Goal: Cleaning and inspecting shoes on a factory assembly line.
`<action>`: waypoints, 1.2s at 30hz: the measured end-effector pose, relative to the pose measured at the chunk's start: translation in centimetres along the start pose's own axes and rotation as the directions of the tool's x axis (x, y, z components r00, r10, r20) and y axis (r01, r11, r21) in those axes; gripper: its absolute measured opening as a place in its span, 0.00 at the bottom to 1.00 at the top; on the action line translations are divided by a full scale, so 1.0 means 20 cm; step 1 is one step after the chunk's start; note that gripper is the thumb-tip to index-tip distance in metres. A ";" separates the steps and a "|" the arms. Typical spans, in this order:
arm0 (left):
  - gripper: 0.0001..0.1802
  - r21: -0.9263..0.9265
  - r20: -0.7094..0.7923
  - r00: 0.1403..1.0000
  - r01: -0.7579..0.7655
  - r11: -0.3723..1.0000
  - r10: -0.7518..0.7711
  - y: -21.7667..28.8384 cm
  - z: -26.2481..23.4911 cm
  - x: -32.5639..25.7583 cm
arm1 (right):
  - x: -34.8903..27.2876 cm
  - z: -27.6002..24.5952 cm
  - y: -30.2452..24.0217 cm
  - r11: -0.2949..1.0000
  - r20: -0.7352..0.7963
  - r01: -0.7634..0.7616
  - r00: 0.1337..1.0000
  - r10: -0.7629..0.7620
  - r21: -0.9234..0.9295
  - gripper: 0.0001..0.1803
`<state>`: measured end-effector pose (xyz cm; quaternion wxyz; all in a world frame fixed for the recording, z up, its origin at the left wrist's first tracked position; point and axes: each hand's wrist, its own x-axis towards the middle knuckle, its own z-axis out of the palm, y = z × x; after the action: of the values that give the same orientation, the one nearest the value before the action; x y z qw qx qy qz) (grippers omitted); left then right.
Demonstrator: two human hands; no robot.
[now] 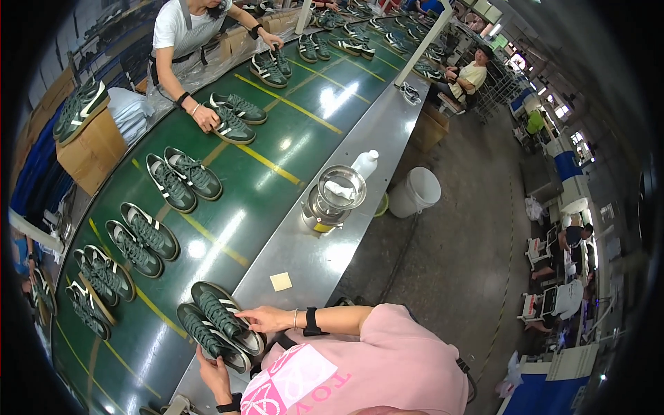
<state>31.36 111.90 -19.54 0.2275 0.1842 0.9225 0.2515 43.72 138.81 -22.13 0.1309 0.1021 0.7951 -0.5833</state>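
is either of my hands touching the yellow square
No, the square lies apart on the metal table, while the left hand and right hand are at the shoes.

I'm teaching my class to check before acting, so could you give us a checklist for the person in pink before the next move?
1. Pair of green shoes side by side: ok.
2. Pair wholly on the green belt: not ok; the heels reach over the metal bench.
3. Right hand at the pair: ok, fingers at the shoe on its side.
4. Left hand grip firm: cannot tell; it is at the other shoe, fingers partly hidden.
5. Pale yellow square apart from the pair: ok.
6. Co-worker's hands apart from this pair: ok, they are at shoes farther along.
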 end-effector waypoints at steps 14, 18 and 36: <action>0.53 0.170 0.085 0.996 -0.051 0.984 0.036 0.30 0.30 0.02 | 0.00 0.00 0.01 0.999 -0.045 0.052 0.998 -0.052 0.010 0.37; 0.50 0.243 0.054 0.998 0.015 0.970 -0.029 0.26 0.30 0.08 | 0.03 -0.01 0.09 0.990 0.013 0.076 0.997 -0.078 0.122 0.34; 0.42 0.176 0.048 0.997 -0.060 0.983 0.052 0.23 0.22 0.11 | 0.31 -0.11 0.36 0.851 0.148 -0.374 0.927 0.344 0.368 0.16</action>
<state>32.92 118.28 -21.06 0.2228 0.2350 0.9306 0.1707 39.97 143.08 -30.12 0.2450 0.2502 0.6244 -0.6982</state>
